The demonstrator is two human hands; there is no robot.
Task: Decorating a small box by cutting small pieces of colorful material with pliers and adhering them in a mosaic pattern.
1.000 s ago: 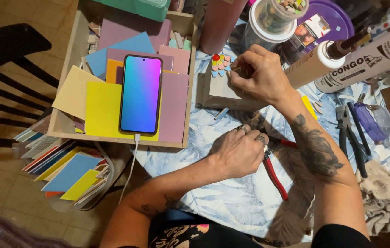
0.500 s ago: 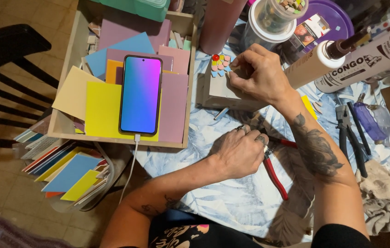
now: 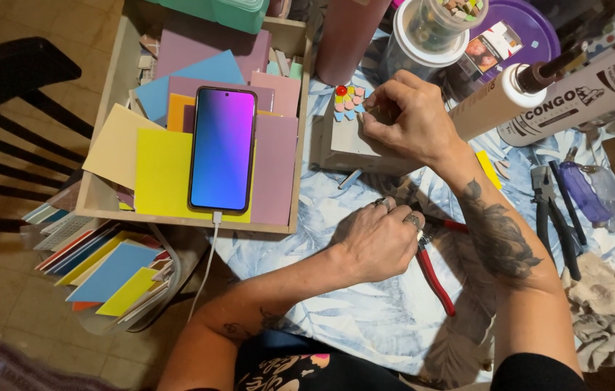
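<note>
A: Grey and flat, the square slab lies on the pale blue leaf-printed cloth, and on its far corner there is a small cluster of glossy coloured tile chips with a red round bead. The right hand is bent over the slab's top edge, just beside this cluster, with the fingertips pinched together. It seems to hold a small piece, but I cannot tell for sure because the fingers hide it.

B: And the other hand?

A: The left hand rests on the cloth, curled loosely over the head of the red-handled metal nippers; it covers them more than it grips them.

B: How to do the placing well?

A: I think the piece should come down flat and close to its neighbours, with light pressure only, so that the smooth chips do not slide. The hard, brittle edges want careful fingers. The black smartphone with a purple-blue screen lies on matte coloured sheets in the wooden tray, well apart.
</note>
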